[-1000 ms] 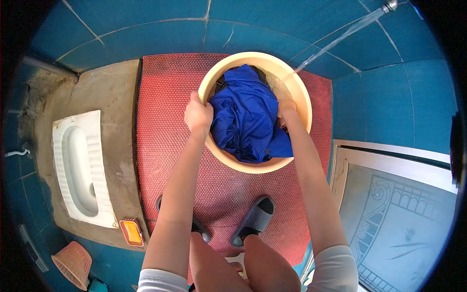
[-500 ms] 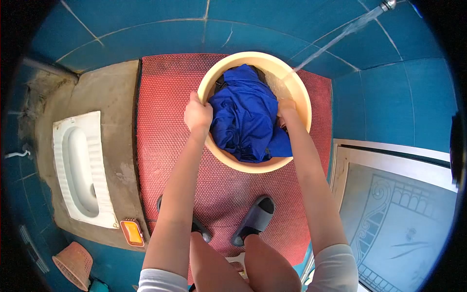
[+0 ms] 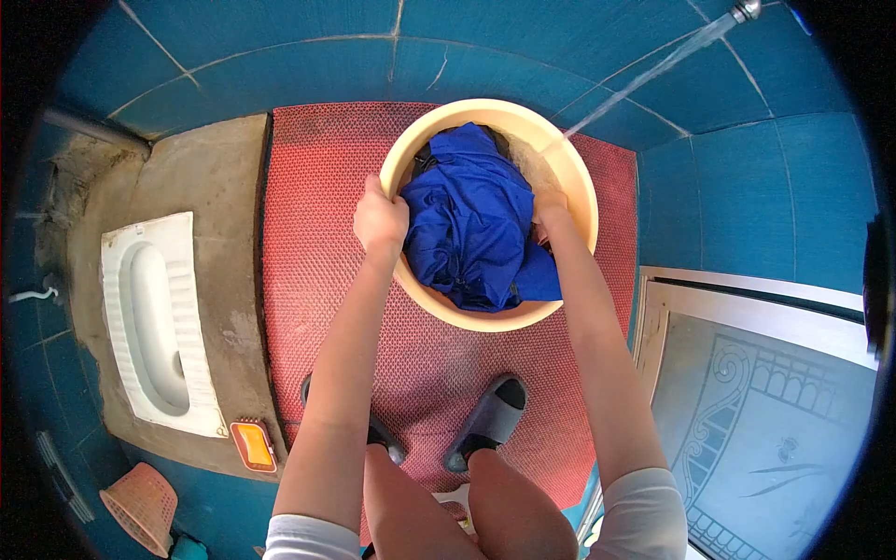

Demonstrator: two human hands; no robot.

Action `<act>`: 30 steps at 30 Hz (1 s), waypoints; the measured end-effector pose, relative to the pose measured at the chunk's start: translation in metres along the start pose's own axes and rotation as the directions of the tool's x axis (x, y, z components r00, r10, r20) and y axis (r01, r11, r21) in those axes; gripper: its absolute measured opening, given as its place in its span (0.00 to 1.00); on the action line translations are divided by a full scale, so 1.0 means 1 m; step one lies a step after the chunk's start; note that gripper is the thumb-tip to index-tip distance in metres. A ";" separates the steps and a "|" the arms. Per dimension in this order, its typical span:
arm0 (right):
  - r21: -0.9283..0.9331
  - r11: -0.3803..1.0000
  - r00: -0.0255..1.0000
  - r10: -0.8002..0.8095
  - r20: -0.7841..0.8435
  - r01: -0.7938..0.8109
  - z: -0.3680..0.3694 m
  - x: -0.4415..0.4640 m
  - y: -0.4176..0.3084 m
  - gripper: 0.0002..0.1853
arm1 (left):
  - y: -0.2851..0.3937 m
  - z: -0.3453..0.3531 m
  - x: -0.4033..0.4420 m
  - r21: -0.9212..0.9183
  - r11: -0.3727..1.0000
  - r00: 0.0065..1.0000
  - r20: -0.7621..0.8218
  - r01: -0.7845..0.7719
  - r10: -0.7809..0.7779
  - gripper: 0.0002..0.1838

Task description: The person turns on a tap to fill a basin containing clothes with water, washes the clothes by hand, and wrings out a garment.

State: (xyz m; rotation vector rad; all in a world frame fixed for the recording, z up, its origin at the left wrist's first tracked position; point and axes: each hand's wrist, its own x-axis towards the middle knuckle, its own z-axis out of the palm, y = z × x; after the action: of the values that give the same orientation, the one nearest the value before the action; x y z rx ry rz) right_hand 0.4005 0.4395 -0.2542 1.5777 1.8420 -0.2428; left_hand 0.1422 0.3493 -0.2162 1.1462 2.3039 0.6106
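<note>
A cream plastic basin (image 3: 439, 310) stands on the red mat, holding a bunched blue cloth (image 3: 471, 210) and some water. My left hand (image 3: 381, 217) is closed around the basin's left rim. Inside the basin, my right hand (image 3: 551, 207) has its fingers curled at the right edge of the blue cloth, and some of them are hidden. Beside that hand, a stream of water (image 3: 653, 71) falls from a metal tap (image 3: 744, 10) at the upper right into the basin. A darker piece of fabric shows at the cloth's top edge.
Under the basin and my slippers (image 3: 487, 425) lies a red textured mat (image 3: 317, 187). To the left, a white squat toilet (image 3: 159, 322) is set in a concrete step, with an orange soap dish (image 3: 253, 445) at its corner. A pink basket (image 3: 140, 509) is lower left; a frosted door (image 3: 756, 420) is right.
</note>
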 end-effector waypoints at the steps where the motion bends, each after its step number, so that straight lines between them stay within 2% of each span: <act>1: 0.000 1.000 1.000 0.000 -0.005 0.000 0.000 0.000 0.000 0.16 | 0.000 0.000 0.000 0.000 1.000 1.000 0.000 0.000 0.000 0.13; 4: -0.030 0.999 0.998 0.022 0.053 -0.021 -0.004 -0.001 -0.001 0.16 | 0.000 0.000 0.000 -0.001 1.000 1.000 -0.003 -0.004 0.004 0.13; 8: -0.015 1.000 0.999 0.021 0.034 -0.020 -0.004 -0.001 -0.001 0.16 | 0.000 0.000 0.000 0.004 1.000 1.000 -0.007 -0.009 0.009 0.12; 10: -0.065 0.998 0.998 -0.001 0.059 0.005 0.001 0.005 0.001 0.15 | 0.000 0.000 0.000 0.004 1.000 1.000 -0.006 -0.012 0.012 0.12; 13: -0.046 0.999 0.996 0.016 0.084 -0.013 0.008 0.013 0.003 0.15 | 0.000 0.000 0.000 0.000 1.000 1.000 -0.004 -0.005 0.005 0.12; 17: 0.004 0.997 0.995 0.073 0.069 -0.073 0.015 0.020 0.004 0.15 | -0.001 0.001 0.001 0.005 1.000 1.000 -0.003 -0.005 0.005 0.12; 19: -0.014 0.997 0.997 0.077 0.010 -0.077 0.009 0.012 0.001 0.15 | 0.000 0.001 0.001 0.006 1.000 1.000 -0.005 -0.004 0.004 0.12; 26: -0.061 0.998 0.999 0.026 0.021 -0.024 0.006 0.010 0.000 0.15 | 0.001 -0.001 0.000 -0.005 1.000 1.000 0.002 -0.001 0.001 0.13; 28: 0.017 0.995 0.995 0.095 0.040 -0.096 0.008 0.011 0.001 0.15 | 0.001 -0.001 0.000 0.003 1.000 1.000 0.006 0.004 -0.004 0.13; 30: 0.017 0.995 0.995 0.094 0.034 -0.095 0.009 0.012 0.000 0.15 | 0.000 0.000 0.000 0.012 1.000 1.000 -0.006 -0.004 0.004 0.12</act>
State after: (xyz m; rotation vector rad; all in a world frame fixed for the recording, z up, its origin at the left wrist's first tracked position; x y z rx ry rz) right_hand 0.4039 0.4445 -0.2684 1.6588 1.7395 -0.2417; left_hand 0.1422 0.3497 -0.2163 1.1565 2.3138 0.6034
